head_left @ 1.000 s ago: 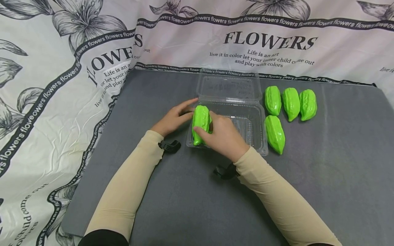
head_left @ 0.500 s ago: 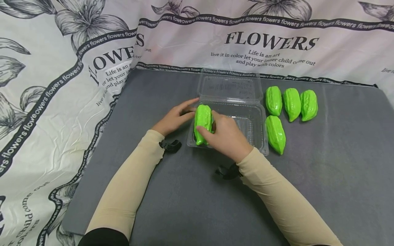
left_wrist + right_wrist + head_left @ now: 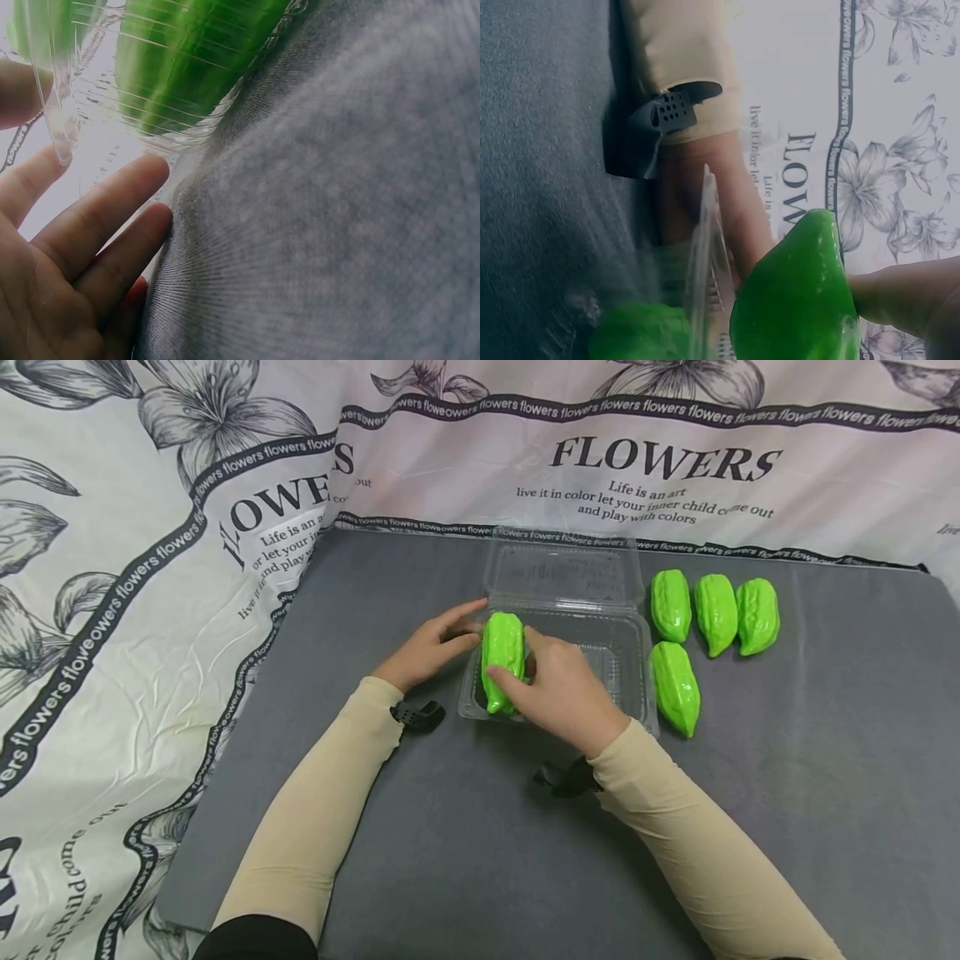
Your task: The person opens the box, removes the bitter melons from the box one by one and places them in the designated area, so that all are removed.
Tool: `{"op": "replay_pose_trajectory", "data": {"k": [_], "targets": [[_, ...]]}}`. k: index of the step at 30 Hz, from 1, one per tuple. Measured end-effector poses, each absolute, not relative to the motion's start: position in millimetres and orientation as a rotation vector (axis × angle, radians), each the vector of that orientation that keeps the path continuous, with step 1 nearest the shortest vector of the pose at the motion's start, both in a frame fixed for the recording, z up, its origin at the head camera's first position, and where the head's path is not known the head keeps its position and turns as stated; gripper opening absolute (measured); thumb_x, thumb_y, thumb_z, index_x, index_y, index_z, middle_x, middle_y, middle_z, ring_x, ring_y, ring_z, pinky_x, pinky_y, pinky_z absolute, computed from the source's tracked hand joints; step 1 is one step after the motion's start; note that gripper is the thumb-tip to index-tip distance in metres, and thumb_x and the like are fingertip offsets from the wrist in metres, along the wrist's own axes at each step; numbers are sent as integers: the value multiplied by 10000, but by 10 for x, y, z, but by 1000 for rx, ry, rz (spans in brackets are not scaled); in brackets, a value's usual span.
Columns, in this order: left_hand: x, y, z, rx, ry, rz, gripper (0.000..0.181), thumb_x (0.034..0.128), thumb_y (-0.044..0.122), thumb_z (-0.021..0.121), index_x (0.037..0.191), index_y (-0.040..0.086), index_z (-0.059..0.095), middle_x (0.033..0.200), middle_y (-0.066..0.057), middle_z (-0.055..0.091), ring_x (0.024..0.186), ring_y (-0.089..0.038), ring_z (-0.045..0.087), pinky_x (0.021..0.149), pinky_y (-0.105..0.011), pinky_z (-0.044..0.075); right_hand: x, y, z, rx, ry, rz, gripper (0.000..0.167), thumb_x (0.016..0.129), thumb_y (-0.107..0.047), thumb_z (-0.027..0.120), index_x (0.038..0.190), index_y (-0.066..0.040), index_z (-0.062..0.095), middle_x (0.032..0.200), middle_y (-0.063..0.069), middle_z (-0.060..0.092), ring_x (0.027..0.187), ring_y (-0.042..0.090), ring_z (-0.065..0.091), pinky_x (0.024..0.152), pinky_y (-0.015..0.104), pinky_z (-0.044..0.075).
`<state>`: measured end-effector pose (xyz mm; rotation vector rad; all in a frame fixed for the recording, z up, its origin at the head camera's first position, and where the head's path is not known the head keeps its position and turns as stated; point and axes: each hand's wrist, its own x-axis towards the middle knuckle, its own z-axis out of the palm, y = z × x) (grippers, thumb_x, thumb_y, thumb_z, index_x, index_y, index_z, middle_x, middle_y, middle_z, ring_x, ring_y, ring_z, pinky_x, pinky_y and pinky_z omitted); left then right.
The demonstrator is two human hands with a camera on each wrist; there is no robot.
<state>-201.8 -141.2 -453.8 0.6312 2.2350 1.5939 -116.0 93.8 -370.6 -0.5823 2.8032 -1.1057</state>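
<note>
My right hand (image 3: 566,689) holds a glossy, ridged green bitter melon (image 3: 502,660) over the left part of a clear plastic box (image 3: 630,660). Its thumb lies on the near side, with the fingertips on the right. At the box's left side is my left hand (image 3: 427,652), its fingers extended by the rim. In the left wrist view, the left hand's fingers (image 3: 112,217) are spread beside the clear wall. Another green bitter melon (image 3: 195,67) shows through that wall, low in the box. The right wrist view shows the held bitter melon (image 3: 795,300) above the rim.
Several more green bitter melons lie right of the box: a row of three, with one bitter melon (image 3: 676,689) in front. The box's clear lid (image 3: 566,568) is folded back toward the flower-printed cloth (image 3: 450,468). Everything sits on a grey table (image 3: 450,860).
The right hand and its bitter melon have shifted slightly right in the head view, as has the whole scene a little. The left hand stays by the box.
</note>
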Motion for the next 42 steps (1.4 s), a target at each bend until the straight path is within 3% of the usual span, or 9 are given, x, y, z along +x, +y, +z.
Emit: {"op": "replay_pose_trajectory", "data": {"k": [8,16,42], "targets": [[-2028,-1413,-4566,624,2252,1580,608,1104,292,565,1667,275,337,1503,-120,592,1397,-251,551,1181,-497,424,-1124,1034,-3646,-532,2824,-1074,810,1010,-425,681,1540,127,415,845,83,698,677,183,644,638,371,536],[-2029,-1417,-4569,617,2259,1572,600,1105,293,554,1666,282,340,1501,-116,594,1404,-253,543,1191,-500,410,-1085,1145,-3628,-491,2831,-1035,816,1018,-438,670,1559,109,399,780,72,668,618,174,606,630,372,511],[-2008,-1410,-4547,624,2230,1606,599,1105,259,554,1665,263,342,1490,-113,602,1395,-257,545,1187,-498,413,-893,1492,-3593,-523,2935,-988,794,1014,-400,693,1534,135,421,802,97,631,680,198,575,652,374,494]]}}
